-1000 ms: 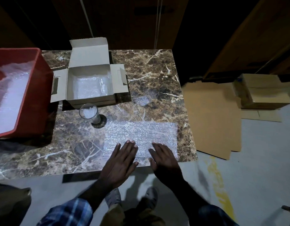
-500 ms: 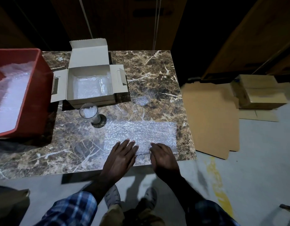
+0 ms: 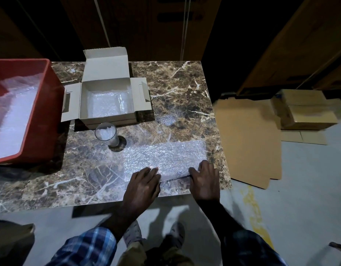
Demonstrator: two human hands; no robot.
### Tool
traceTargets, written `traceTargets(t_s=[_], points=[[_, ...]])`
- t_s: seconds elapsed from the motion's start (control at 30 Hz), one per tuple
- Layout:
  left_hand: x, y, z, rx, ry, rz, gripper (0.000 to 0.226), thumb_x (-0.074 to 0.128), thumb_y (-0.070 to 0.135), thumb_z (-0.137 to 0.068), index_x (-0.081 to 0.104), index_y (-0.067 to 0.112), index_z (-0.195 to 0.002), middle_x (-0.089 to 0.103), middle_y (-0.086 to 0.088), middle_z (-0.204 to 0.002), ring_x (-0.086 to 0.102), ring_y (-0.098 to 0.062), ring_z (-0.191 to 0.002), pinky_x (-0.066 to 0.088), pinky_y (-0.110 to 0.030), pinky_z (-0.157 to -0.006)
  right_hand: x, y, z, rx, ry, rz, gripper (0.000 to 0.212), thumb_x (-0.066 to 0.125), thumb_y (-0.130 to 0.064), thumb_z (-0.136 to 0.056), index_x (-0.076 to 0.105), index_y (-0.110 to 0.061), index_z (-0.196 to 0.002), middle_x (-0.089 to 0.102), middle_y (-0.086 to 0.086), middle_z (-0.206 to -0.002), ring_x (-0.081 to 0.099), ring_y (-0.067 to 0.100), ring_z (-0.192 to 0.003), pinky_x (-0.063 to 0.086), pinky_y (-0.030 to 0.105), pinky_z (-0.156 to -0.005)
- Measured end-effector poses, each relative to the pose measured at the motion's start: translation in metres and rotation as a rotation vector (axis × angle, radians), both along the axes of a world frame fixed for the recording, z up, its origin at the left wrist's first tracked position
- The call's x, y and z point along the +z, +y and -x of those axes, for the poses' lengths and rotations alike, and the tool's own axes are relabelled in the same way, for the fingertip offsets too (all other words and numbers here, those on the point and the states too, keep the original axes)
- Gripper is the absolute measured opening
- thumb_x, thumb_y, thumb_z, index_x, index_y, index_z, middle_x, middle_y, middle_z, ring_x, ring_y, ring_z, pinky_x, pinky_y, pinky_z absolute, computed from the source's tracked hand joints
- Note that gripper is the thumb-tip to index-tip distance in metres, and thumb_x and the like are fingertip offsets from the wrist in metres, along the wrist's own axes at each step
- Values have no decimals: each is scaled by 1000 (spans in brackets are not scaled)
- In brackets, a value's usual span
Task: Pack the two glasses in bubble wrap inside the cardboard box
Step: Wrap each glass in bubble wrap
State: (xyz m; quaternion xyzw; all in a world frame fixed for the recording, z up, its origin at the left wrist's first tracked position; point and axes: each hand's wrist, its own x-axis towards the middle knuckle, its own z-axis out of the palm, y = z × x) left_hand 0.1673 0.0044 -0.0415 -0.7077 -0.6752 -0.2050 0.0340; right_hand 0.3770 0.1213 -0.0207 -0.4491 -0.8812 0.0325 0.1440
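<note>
Head view: your left hand [image 3: 141, 186] and right hand [image 3: 205, 178] press flat, fingers straight, on the bubble wrap sheet [image 3: 164, 156] at the desk [image 3: 185, 89] edge; one glass [image 3: 106, 132] stands before the cardboard box [image 3: 106, 100] (second glass indistinct inside).

Marble table [image 3: 185, 89], brown with pale veins, is the reference. Red plastic bin [image 3: 45, 104] sits on its left end, lined with clear plastic. On the grey floor right of the table: flat cardboard sheet [image 3: 248, 143] touching or just beside the table edge, then stacked closed cartons [image 3: 304, 110] further right; dark wooden panels [image 3: 146, 25] stand behind the table.
</note>
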Motion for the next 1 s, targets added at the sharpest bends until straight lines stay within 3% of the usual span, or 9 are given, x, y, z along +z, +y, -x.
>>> traceTargets(t_s=[0.17,0.27,0.37,0.5,0.67,0.7,0.73,0.83,1.0], points=[[9,1,-7,17,-20,30,17,60,28,-91,69,16,-98,68,3,-118,59,-23,-93,42,-36,-70,5,15,5,-122,71,127,34,41,-26,-87,73,-16,-95,62,7,-71,58,26,-61,41,30,-56],[14,2,-16,10,-48,65,14,60,30,-92,67,18,-94,68,6,-105,57,-22,-88,42,-35,-67,16,29,19,-166,232,244,30,50,-14,-90,76,-15,-106,73,7,-78,63,20,-60,47,23,-57],[16,4,-23,16,-80,85,16,60,30,-92,68,17,-99,67,7,-100,57,-22,-87,43,-37,-67,25,46,35,-217,358,274,33,57,3,-87,76,-9,-112,76,10,-104,70,18,-76,57,23,-70],[19,5,-25,-1,-88,88,18,61,30,-91,67,18,-103,67,8,-99,57,-22,-89,41,-37,-70,37,64,38,-299,319,330,44,57,4,-85,68,-7,-126,65,19,-128,65,31,-112,46,26,-92],[21,5,-21,10,-123,86,10,54,20,-86,64,18,-86,63,8,-81,55,-22,-81,36,-35,-67,37,34,29,-183,60,179,53,63,-23,-85,59,-22,-138,21,31,-159,23,43,-148,27,58,-117],[21,6,-21,15,-128,84,10,53,18,-85,63,18,-83,62,7,-78,55,-23,-79,38,-36,-65,31,21,29,-61,32,169,93,11,-57,-66,63,-20,-134,23,29,-159,26,41,-147,28,58,-116],[21,8,-21,21,-139,84,10,54,16,-84,62,18,-80,61,7,-75,55,-23,-78,39,-37,-64,25,6,28,46,0,162,81,50,-23,-48,68,-18,-127,29,27,-158,33,40,-144,30,56,-114],[22,11,-19,36,-170,91,7,57,17,-84,64,18,-81,63,8,-76,56,-22,-82,39,-37,-67,9,-30,33,167,-5,196,35,51,-21,-74,73,-15,-101,53,16,-145,57,35,-118,39,48,-97],[27,10,-8,-41,-230,154,24,66,36,-84,69,19,-101,67,11,-99,55,-20,-102,41,-35,-81,-5,-33,38,175,141,76,11,61,-13,-82,71,-12,-87,66,8,-129,54,30,-96,45,39,-78]])
